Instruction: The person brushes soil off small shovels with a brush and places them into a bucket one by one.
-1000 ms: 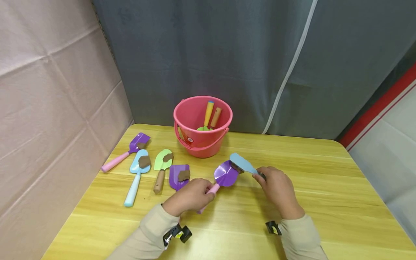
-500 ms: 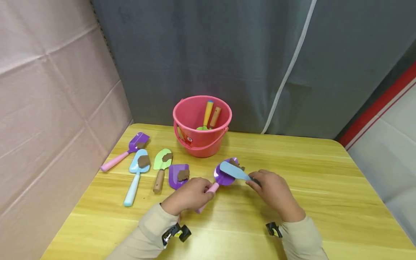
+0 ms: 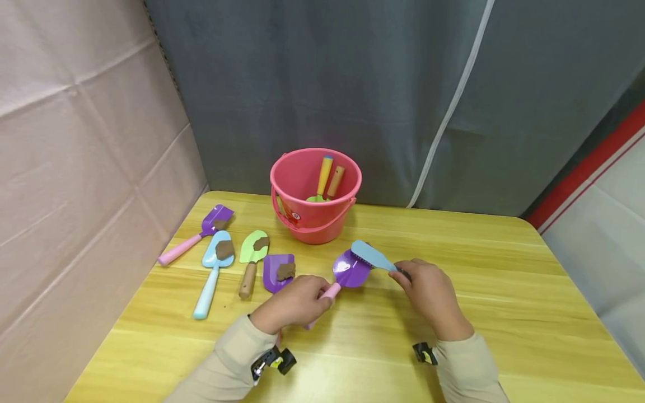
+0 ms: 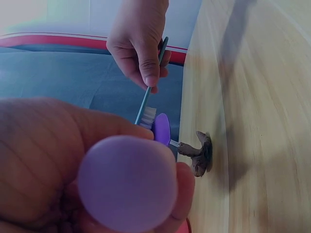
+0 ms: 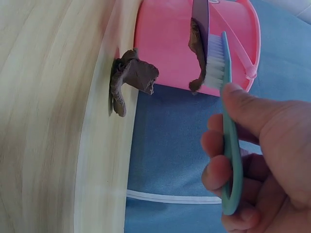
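Observation:
My left hand grips the pink handle of a purple toy shovel, its blade raised over the table. In my right hand is a light-blue scrub brush with white bristles, which touch the blade's face near its far right edge. Brown clay-like stuff clings to the blade's other side in the right wrist view. Beneath, a torn brown lump stands on the table; the head view hides it. From the left wrist view, the handle's rounded end covers part of that hand.
A pink bucket with yellow and wooden handles sticking up stands at the back. To the left lie a purple shovel, a blue one, a green one and another purple one, each bearing a brown lump.
The brush went from the blade's far right edge in toward its middle, then back out to the edge. Left hand and shovel have hardly moved.

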`<state>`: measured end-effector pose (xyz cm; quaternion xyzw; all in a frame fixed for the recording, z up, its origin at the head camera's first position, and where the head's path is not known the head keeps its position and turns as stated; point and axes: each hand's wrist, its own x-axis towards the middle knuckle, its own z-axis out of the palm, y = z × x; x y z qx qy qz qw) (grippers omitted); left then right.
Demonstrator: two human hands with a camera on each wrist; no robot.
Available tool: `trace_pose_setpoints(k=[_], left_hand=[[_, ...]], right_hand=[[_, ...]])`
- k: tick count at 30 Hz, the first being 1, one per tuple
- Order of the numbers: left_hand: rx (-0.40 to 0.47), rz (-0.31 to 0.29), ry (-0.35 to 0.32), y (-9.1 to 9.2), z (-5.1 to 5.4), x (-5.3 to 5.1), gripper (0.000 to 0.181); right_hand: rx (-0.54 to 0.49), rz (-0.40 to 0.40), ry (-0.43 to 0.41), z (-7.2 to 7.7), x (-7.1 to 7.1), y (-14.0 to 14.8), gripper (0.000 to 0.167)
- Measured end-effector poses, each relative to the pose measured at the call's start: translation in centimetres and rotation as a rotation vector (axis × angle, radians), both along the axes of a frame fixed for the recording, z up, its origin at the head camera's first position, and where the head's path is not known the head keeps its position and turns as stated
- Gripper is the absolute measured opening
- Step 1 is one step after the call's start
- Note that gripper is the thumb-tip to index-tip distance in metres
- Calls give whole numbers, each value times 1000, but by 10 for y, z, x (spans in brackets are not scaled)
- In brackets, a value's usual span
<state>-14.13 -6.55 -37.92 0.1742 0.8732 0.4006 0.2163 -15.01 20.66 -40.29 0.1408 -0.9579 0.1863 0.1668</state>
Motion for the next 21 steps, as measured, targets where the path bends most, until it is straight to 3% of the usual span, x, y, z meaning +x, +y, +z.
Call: trace_pose_setpoints(k=[12, 16, 19, 21], left_hand=[[17, -5, -16, -2, -1, 0, 25], [-7, -8, 24, -3, -2, -1, 20], [-24, -9, 54, -3, -3, -2, 19], [-27, -12, 56, -2, -3, -2, 21]], right_hand=[[-9, -151, 79, 3, 1, 9, 20], [-24, -38, 101, 4, 3, 7, 19], [-2, 101, 43, 4, 5, 1, 16], [15, 152, -8, 3, 6, -2, 15]])
